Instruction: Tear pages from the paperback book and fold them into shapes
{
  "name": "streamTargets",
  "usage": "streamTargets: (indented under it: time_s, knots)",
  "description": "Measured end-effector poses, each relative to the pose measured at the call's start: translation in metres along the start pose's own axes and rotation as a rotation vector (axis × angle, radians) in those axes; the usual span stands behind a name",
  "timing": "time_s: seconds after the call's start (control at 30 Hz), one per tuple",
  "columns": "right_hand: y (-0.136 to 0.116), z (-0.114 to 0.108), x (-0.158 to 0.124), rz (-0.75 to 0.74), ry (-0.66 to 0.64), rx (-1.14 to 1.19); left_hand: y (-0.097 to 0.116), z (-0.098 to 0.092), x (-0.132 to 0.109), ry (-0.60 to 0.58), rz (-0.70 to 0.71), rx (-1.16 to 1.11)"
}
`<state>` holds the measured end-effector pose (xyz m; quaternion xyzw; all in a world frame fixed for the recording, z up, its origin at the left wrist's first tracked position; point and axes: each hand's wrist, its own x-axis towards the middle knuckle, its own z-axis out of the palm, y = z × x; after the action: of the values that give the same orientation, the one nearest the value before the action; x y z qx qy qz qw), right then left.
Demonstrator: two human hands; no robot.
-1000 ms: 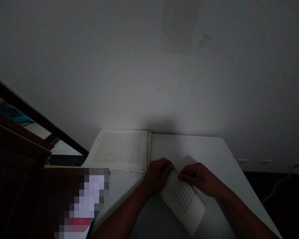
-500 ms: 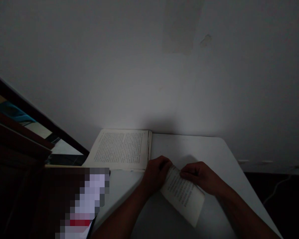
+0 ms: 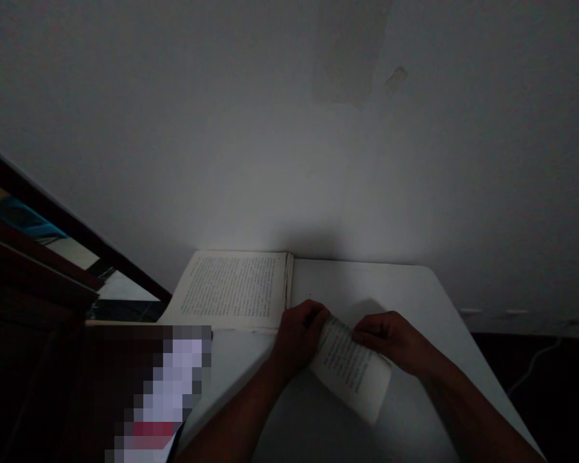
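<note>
Head cam: one white table (image 3: 381,283), one stack of printed pages (image 3: 234,286) lying at its back left, one printed sheet (image 3: 350,373) slanting above the near middle. Both hands are gripping it, fingers curled pretty tight: left hand (image 3: 302,334)'s pinching the upper-left end, right hand (image 3: 388,335)'s pinching the top edge.

Person's forearms both bare, entering from the bottom of view and converging. Left forearm (image 3: 248,405) slants up and rightward; right forearm (image 3: 473,405) slants up and leftward. Left hand (image 3: 300,333): back up, fingers curled, thumb pressed in a pinch. Right hand (image 3: 383,333): fingers bent, thumb and fingertips together, pointing left. Hands near each other, apart, about level. Wrists roughly straight.
</note>
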<state>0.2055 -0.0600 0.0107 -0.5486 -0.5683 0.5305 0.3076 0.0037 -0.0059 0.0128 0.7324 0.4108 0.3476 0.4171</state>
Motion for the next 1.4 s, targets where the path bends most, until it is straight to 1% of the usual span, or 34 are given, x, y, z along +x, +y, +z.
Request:
streamTargets:
  time_s: [0.17,0.27,0.37,0.57,0.83,1.07,1.13,1.27,1.33,1.4]
  knots:
    - [0.0,-0.002,-0.002,-0.006,-0.01,0.04,0.0,-0.002,0.0,0.014,0.019,-0.007]
    - [-0.001,-0.006,-0.005,-0.008,0.01,0.027,-0.002,-0.006,0.001,0.073,0.01,0.019]
    - [-0.001,-0.008,-0.007,-0.01,0.004,0.016,-0.004,-0.009,0.002,0.126,0.01,0.052]
    - [0.001,-0.009,-0.007,-0.024,0.021,-0.02,-0.006,-0.009,0.002,0.142,0.004,0.038]
    - [0.004,-0.01,-0.008,0.02,0.066,-0.034,-0.007,-0.007,0.002,0.152,0.003,0.001]
    - [0.002,-0.01,-0.01,0.072,0.038,-0.051,-0.005,-0.008,0.0,0.165,-0.043,-0.04]
    - [0.001,-0.01,-0.01,0.03,0.042,-0.054,-0.005,-0.008,-0.001,0.168,-0.052,-0.067]
    - [-0.001,-0.008,-0.007,-0.136,0.069,-0.04,-0.006,-0.008,-0.002,0.153,-0.073,-0.122]
    - [-0.001,-0.004,-0.005,-0.158,0.047,-0.006,-0.006,-0.006,-0.002,0.13,-0.071,-0.145]
    - [-0.002,0.0,-0.004,-0.146,0.012,0.034,-0.007,-0.004,-0.002,0.091,-0.068,-0.165]
